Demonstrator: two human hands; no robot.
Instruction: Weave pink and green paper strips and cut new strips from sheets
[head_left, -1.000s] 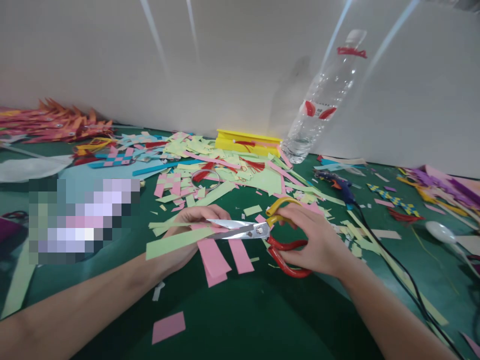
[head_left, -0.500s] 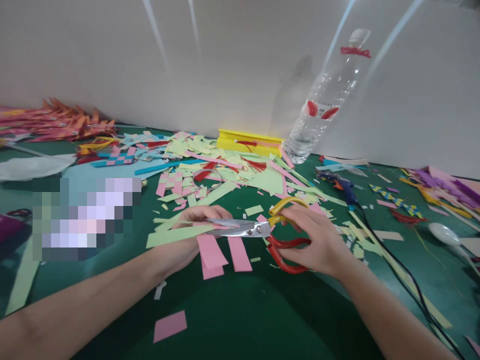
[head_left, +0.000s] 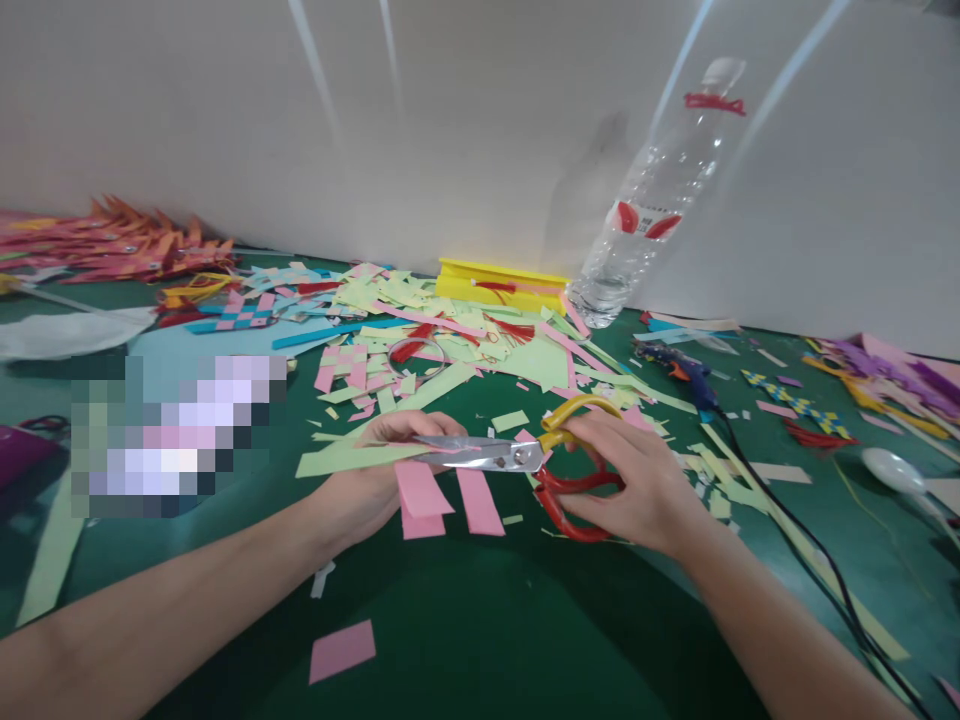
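Observation:
My right hand (head_left: 637, 475) is closed around the scissors (head_left: 517, 457), with fingers in the yellow and red handles. Their metal blades point left toward my left hand (head_left: 390, 450). That hand is closed on paper strips: light green strips (head_left: 341, 459) stick out to the left, and pink strips (head_left: 421, 492) hang down below the blades. The blades lie across the strips by the left fingertips, nearly together; whether paper is between them I cannot tell. Part of the left fingers is hidden behind the blades and paper.
Paper scraps (head_left: 375, 295) are heaped behind my hands, near a yellow folded strip (head_left: 502, 285). A clear plastic bottle (head_left: 645, 210) stands at the wall. To the right lie a blue glue gun (head_left: 694, 385), its black cable and a white spoon (head_left: 892, 470). A pixelated patch covers the left.
The hanging pink strips have risen slightly, and the scissor blades look a little nearer each other. Both hands stay in almost the same place.

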